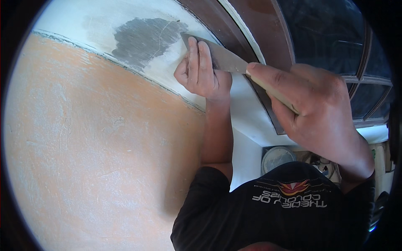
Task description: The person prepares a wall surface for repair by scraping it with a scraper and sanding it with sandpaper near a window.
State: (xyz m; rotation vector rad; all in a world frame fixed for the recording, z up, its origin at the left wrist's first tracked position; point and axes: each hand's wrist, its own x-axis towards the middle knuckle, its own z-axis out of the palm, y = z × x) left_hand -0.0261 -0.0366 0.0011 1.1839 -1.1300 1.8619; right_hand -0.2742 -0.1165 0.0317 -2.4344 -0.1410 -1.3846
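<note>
The right hand point(318, 104) is wrapped closed around the pale wooden handle of a putty knife point(234, 65), its forefinger stretched along the handle toward the blade. The left hand point(201, 69) lies on the flat metal blade, fingers straight and pressed together against the steel, thumb tucked beneath; it grips nothing, only bears down on the blade. The blade's far corner touches the wall just above the left hand's fingertips, at the edge of a grey patch point(144, 39) where the white coating is gone and a thin crack shows.

Around that patch runs a band of white plaster point(83, 25). Below and to the left of the left hand a dark line divides the white band from a broad orange wall point(92, 146), mottled with pale streaks. Behind the right hand stands a dark brown window frame point(259, 37) with glass panes point(331, 33) beyond it.

Under the forearms is the person's black shirt point(268, 213) with a printed emblem. Just past the shirt, beneath the right wrist, sits a round grey bucket point(276, 158).
</note>
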